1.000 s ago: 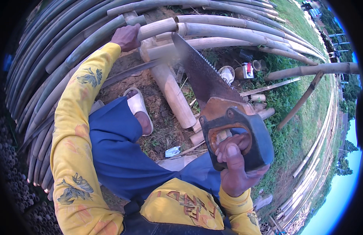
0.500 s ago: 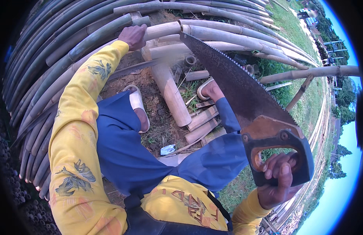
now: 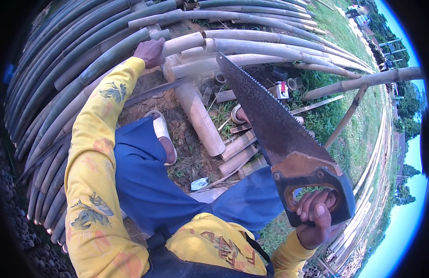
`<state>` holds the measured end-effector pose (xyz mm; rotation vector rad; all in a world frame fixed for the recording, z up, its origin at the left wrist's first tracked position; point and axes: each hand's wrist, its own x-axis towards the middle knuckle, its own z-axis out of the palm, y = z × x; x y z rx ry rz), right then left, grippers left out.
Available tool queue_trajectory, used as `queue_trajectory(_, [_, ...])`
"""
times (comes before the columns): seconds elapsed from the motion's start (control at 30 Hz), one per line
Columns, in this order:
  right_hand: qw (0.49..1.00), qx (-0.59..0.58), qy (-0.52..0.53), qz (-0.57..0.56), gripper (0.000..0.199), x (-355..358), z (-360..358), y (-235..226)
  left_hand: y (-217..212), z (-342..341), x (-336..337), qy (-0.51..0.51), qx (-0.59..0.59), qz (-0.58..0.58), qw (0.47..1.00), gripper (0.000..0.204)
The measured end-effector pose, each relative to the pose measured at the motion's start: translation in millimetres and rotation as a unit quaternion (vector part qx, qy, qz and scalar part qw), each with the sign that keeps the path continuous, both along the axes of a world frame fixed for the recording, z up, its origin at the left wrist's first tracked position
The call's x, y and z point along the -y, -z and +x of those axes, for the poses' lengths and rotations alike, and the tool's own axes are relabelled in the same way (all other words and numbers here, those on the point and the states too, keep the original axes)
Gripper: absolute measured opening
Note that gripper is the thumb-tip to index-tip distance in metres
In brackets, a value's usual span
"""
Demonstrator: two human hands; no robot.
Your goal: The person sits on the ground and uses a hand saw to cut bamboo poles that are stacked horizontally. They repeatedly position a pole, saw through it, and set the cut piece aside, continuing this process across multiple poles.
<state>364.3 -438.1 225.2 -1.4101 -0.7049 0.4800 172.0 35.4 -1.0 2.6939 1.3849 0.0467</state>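
Note:
My left hand [image 3: 150,52] is closed over a pale bamboo pole [image 3: 183,43], whose cut end sticks out to the right of my fingers. In my right hand [image 3: 318,217] is a handsaw [image 3: 274,113], my fingers wrapped through the loop of its worn wooden handle. Its dark, rust-stained blade slants up to the left, with the toothed edge facing up and right. The saw's tip appears just below the cut ends of neighbouring poles [image 3: 237,44]; I cannot tell whether it touches them. A thick bamboo log [image 3: 200,118] slants across the ground between my feet.
Many long bamboo poles [image 3: 98,44] are stacked at the left and far side. Short bamboo offcuts [image 3: 237,148] and a crumpled wrapper [image 3: 199,183] lie near my feet. At right, a raised bamboo rail [image 3: 362,83] crosses above the grass, with a slanting prop [image 3: 346,118].
The saw's handle and my right hand have moved left, and the blade tip now sits lower, away from the pole ends. My left hand stays on its pole while the view shifts slightly.

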Motion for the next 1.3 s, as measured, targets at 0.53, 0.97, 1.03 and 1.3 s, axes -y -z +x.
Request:
queue_trajectory(0.53, [0.997, 0.001, -0.054, -0.047, 0.014, -45.2, -5.4, 36.8, -3.2, -1.7, -2.9, 0.018, 0.016, 0.007, 1.0, 0.039])
queue_trajectory(0.97, [0.991, 0.096, -0.091, 0.015, 0.005, -67.2, -9.6, 98.5, -2.4, -4.2, -7.4, 0.016, 0.026, 0.006, 1.0, 0.04])
queue_trajectory(1.03, [0.993, 0.096, -0.074, 0.002, 0.005, -68.4, -14.3, 96.7, -1.6, -3.8, -7.2, 0.016, 0.02, 0.003, 1.0, 0.041])
queue_trajectory(1.3, [0.996, 0.069, -0.049, 0.003, 0.025, -77.1, 12.3, 59.7, 7.2, -3.4, -10.4, 0.006, 0.004, -0.013, 1.0, 0.045])
